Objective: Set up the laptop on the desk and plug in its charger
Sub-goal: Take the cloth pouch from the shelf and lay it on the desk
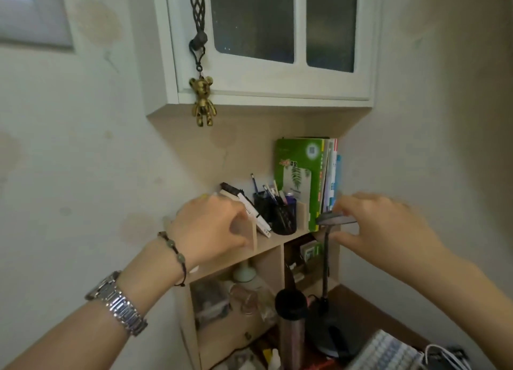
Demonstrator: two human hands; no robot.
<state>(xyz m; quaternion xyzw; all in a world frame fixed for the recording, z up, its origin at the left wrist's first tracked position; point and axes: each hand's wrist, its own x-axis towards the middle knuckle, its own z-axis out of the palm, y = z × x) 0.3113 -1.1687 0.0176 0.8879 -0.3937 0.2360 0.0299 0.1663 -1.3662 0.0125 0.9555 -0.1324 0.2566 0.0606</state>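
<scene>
No laptop or charger shows clearly. A blurred pale, grid-patterned object [384, 350] lies at the bottom right on the dark wood desk [361, 300], with white cords [444, 355] beside it. My right hand [388, 225] is at the head of a black desk lamp [334, 220], fingers above it and thumb below. My left hand [211, 225], with a bracelet and a metal watch on the wrist, is curled against a wooden divider [253, 231] on top of the shelf unit [266, 247]. Its fingertips are hidden.
On the shelf top stand green books [299, 175], a black pen cup [280, 214] and leaning books. A white wall cabinet [272, 86] hangs overhead with a gold bear charm [202, 100]. A dark flask [290, 322] and the lamp base [330, 330] crowd the desk corner.
</scene>
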